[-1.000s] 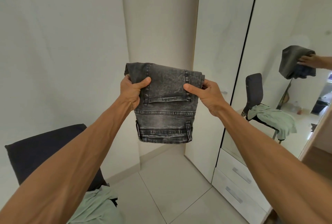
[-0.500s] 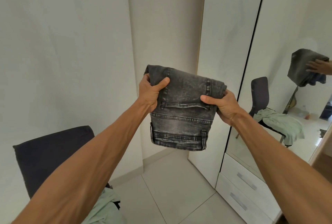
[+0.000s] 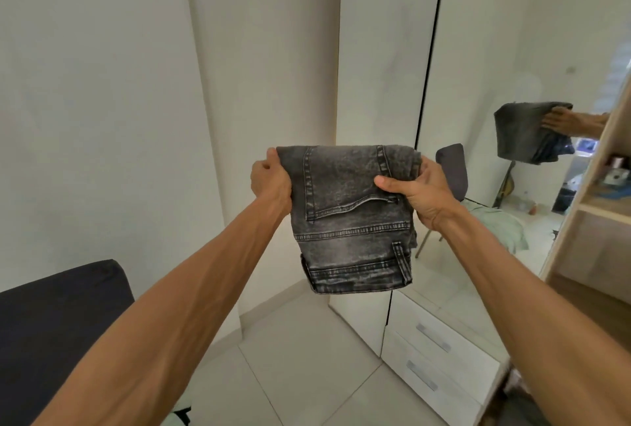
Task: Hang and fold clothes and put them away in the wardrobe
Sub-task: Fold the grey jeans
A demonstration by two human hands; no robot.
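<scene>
Pale tiled floor (image 3: 307, 367) in a white-walled corner, mirrored wardrobe (image 3: 478, 84) with drawers (image 3: 440, 354) at right, open wooden shelves (image 3: 601, 214) beyond, dark cushion (image 3: 58, 316) lower left, folded grey jeans (image 3: 351, 220) held up mid-air, left hand (image 3: 271, 183) and right hand (image 3: 423, 193) fingers clamped on their upper edges.

jeans (image 3: 351, 220): grey washed denim, matt | wardrobe door (image 3: 386, 50): smooth white | floor (image 3: 307, 357): glossy tile
</scene>
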